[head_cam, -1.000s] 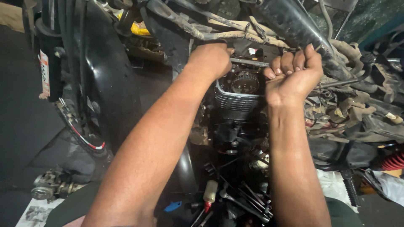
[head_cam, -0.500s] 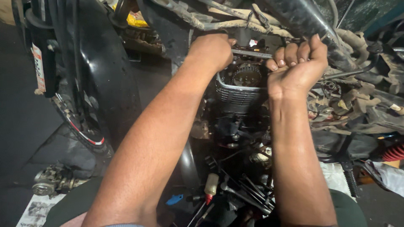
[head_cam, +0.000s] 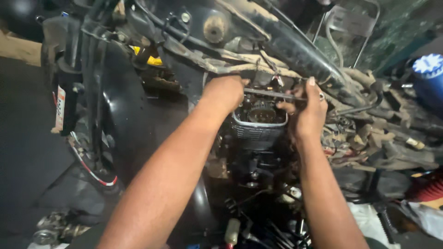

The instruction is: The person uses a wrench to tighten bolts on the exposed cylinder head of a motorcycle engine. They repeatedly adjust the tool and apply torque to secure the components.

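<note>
A stripped motorcycle stands in front of me, its finned engine cylinder [head_cam: 258, 131] open at the top with a sprocket [head_cam: 261, 112] showing inside. My left hand [head_cam: 224, 93] is closed at the left side of the cylinder head, on the near end of a long thin metal tool [head_cam: 272, 94] that lies across above the engine. My right hand [head_cam: 307, 113] grips the same tool at its right end, thumb up. The black frame tube [head_cam: 295, 48] runs diagonally just above both hands.
The black front mudguard and wheel [head_cam: 110, 115] stand at the left. Loose wires and hoses [head_cam: 369, 133] hang at the right of the engine. A blue capped container [head_cam: 427, 74] sits far right. Small metal parts [head_cam: 55, 226] lie on the floor at bottom left.
My right hand has turned from an open palm-up pose with fingers raised to a grip on the tool's right end. The view has shifted lower. My left hand stays at the cylinder head.
</note>
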